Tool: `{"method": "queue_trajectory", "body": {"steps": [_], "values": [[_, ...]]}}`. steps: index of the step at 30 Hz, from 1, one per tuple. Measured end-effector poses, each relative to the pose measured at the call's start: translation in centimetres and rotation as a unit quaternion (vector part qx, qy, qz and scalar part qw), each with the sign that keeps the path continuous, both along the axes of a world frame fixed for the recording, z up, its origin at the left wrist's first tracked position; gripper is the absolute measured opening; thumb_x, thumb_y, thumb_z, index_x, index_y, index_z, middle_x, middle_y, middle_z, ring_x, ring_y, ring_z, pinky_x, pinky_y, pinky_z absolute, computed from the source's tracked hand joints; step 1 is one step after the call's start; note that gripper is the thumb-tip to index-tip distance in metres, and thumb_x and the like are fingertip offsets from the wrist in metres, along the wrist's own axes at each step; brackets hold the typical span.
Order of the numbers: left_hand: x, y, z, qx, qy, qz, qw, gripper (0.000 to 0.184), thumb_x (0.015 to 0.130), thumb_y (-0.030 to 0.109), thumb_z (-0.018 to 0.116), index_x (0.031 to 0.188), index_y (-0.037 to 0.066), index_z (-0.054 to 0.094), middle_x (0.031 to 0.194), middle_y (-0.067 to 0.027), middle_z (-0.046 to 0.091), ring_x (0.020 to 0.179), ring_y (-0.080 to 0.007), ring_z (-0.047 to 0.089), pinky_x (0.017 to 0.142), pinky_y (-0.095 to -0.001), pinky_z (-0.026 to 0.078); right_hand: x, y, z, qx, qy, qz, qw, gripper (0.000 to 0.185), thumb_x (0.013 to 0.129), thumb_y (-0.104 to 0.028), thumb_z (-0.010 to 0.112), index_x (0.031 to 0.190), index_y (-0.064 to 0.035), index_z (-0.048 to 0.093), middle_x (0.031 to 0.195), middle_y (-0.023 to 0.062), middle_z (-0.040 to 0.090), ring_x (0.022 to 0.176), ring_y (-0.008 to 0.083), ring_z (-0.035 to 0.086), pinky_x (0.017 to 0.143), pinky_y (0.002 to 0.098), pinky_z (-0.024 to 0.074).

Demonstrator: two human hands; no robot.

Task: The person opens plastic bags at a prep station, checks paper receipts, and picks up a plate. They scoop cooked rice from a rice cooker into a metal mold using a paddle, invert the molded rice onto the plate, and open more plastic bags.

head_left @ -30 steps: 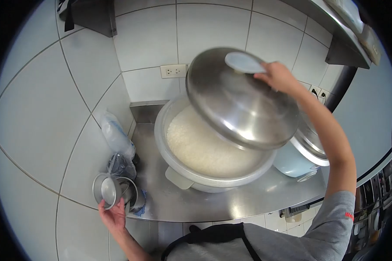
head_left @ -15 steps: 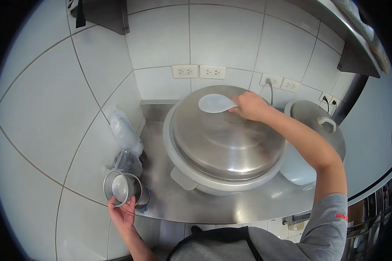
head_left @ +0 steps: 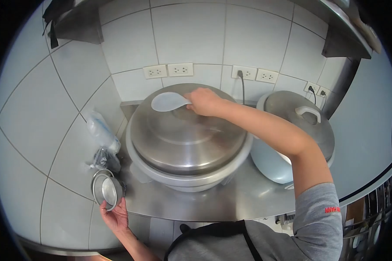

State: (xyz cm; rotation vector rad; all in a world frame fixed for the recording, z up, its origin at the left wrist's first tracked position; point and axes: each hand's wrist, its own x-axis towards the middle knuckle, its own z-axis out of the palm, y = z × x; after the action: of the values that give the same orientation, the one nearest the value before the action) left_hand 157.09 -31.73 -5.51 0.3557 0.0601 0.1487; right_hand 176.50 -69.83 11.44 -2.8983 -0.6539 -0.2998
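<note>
My right hand is closed around the handle of a white rice paddle, on top of the domed metal lid. The lid's knob is hidden under the hand. That lid sits on a large round cooker and covers what is inside. At the lower left, my left hand grips a small round metal bowl by its rim, tilted with its inside facing me. Behind the bowl, part of another metal container shows.
A second, pale blue cooker with a metal lid stands at the right on the steel counter. Plastic bags lie against the left wall. Wall sockets and a plugged cable are behind. Shelves hang above on both sides.
The lid, lifted and tilted over white rice a second ago, came down onto the large cooker. The view has shifted, and my left hand still has the bowl.
</note>
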Motion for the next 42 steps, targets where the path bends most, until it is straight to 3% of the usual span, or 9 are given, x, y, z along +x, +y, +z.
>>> {"method": "queue_trajectory", "body": {"steps": [6,11,12,15,19,22,28,32,42], "values": [[-4.8,-5.7,-2.2,-0.011,-0.014,0.044,0.999,0.044,0.082,0.016,0.053,0.122,0.000,0.044,0.121,-0.0175,0.053,0.107,-0.0346,0.055,0.088,-0.0496,0.048,0.5,-1.0,-1.6,0.027,-0.050,0.046,0.997,0.022,0.083,-0.019,0.057,0.099,-0.0044,0.061,0.087,0.0194,0.062,0.085,0.0346,0.060,0.074,0.0433,0.0486],[-9.2,-8.0,-1.5,-0.018,0.012,0.074,0.997,0.043,0.082,0.015,0.053,0.121,0.000,0.045,0.119,-0.0168,0.054,0.106,-0.0328,0.055,0.091,-0.0495,0.046,-0.9,-6.8,2.4,0.159,0.173,0.116,0.965,0.027,0.086,-0.015,0.053,0.109,-0.0014,0.056,0.080,0.0142,0.063,0.060,0.0246,0.062,0.066,0.0350,0.0503],[-9.7,-7.8,-1.3,-0.015,0.010,0.081,0.997,0.041,0.082,0.014,0.053,0.120,-0.001,0.047,0.119,-0.0169,0.055,0.107,-0.0320,0.055,0.091,-0.0482,0.045,-0.6,-9.5,2.7,0.143,0.106,0.104,0.978,0.026,0.086,-0.016,0.052,0.107,-0.0009,0.056,0.080,0.0142,0.063,0.062,0.0238,0.063,0.065,0.0345,0.0501],[-9.6,-4.9,-2.6,-0.004,0.004,0.103,0.995,0.038,0.082,0.013,0.054,0.116,-0.002,0.049,0.118,-0.0172,0.055,0.110,-0.0303,0.053,0.094,-0.0445,0.045,-2.8,-20.1,4.3,0.063,-0.062,0.026,0.996,0.025,0.086,-0.020,0.051,0.093,0.0023,0.059,0.083,0.0230,0.060,0.080,0.0376,0.058,0.074,0.0448,0.0455],[-6.4,-3.4,-1.9,0.016,0.024,0.119,0.993,0.040,0.081,0.013,0.056,0.116,-0.005,0.047,0.119,-0.0179,0.054,0.109,-0.0305,0.053,0.093,-0.0432,0.046,-10.0,-34.3,3.1,-0.149,0.012,-0.243,0.958,0.037,0.089,-0.030,0.043,0.090,0.0027,0.061,0.092,0.0240,0.060,0.088,0.0397,0.057,0.079,0.0457,0.0443],[-3.4,-4.0,-0.3,0.030,0.020,0.112,0.993,0.040,0.081,0.013,0.057,0.115,-0.005,0.047,0.118,-0.0177,0.054,0.108,-0.0307,0.054,0.092,-0.0428,0.046,-14.5,-39.0,-0.4,-0.004,0.039,-0.300,0.953,0.044,0.089,-0.037,0.045,0.089,0.0040,0.061,0.087,0.0245,0.061,0.085,0.0390,0.058,0.076,0.0434,0.0436],[1.0,-3.0,0.5,0.041,0.014,0.105,0.994,0.039,0.081,0.015,0.055,0.116,-0.001,0.048,0.113,-0.0173,0.057,0.099,-0.0303,0.059,0.084,-0.0434,0.051,-15.8,-38.0,-0.9,0.137,-0.011,-0.366,0.920,0.056,0.089,-0.047,0.047,0.083,0.0075,0.059,0.074,0.0238,0.058,0.077,0.0327,0.059,0.071,0.0405,0.0422],[0.9,-2.0,0.6,0.038,0.027,0.137,0.989,0.040,0.081,0.016,0.055,0.116,-0.002,0.048,0.112,-0.0173,0.057,0.098,-0.0303,0.059,0.083,-0.0430,0.052,-15.4,-34.8,4.9,0.159,-0.024,-0.370,0.915,0.055,0.090,-0.047,0.045,0.082,0.0071,0.055,0.067,0.0115,0.053,0.066,0.0203,0.050,0.063,0.0348,0.0399],[1.8,-0.8,-2.2,0.013,0.003,0.094,0.995,0.042,0.081,0.013,0.056,0.118,-0.004,0.045,0.119,-0.0170,0.053,0.107,-0.0306,0.054,0.089,-0.0431,0.049,2.3,-9.4,9.5,0.208,0.094,-0.109,0.967,0.057,0.087,-0.051,0.048,0.091,0.0045,0.059,0.073,0.0068,0.056,0.063,0.0144,0.050,0.061,0.0292,0.0430]]}}
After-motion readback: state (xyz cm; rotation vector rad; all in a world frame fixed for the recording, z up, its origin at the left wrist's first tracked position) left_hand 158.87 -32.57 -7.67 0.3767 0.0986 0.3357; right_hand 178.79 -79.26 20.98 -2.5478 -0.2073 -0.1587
